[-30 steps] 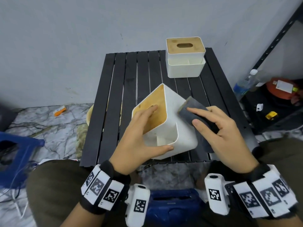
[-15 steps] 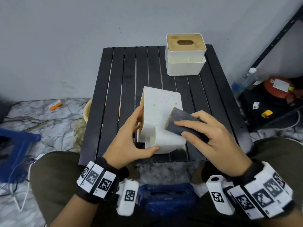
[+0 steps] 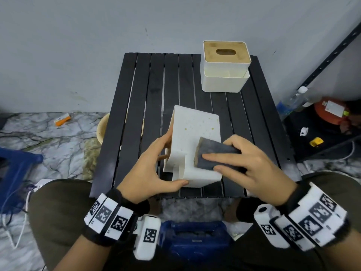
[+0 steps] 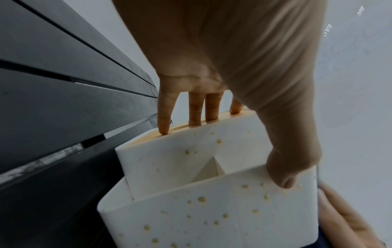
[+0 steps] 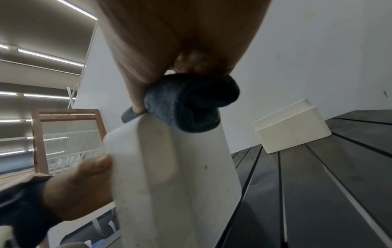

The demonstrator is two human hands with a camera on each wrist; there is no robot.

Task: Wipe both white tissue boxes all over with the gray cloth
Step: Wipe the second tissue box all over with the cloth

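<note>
Near box (image 3: 195,137) is tipped on its side at the front of the counter (image 3: 125,133), its spotted white face turned up. Left hand (image 3: 154,169) grips it: fingers (image 4: 165,117) spread along the wood-coloured lid edge on the left side, thumb (image 4: 284,176) pressed on the near white wall. Yellowish specks show on the walls in the left wrist view.

Right hand (image 3: 252,165) holds the cloth (image 3: 213,155), folded into a pad, flat against the up-turned face near its right edge. Fingers lie fairly straight and close together over the top of the pad; the right wrist view shows the thumb tucked under, pinching the cloth (image 5: 186,104) against the box corner.

Far box (image 3: 226,67) stands upright at the back right of the counter, wood lid with slot up, well apart from both hands.

Off the counter, on the right: a bottle (image 3: 291,102) and a red container (image 3: 330,110).
</note>
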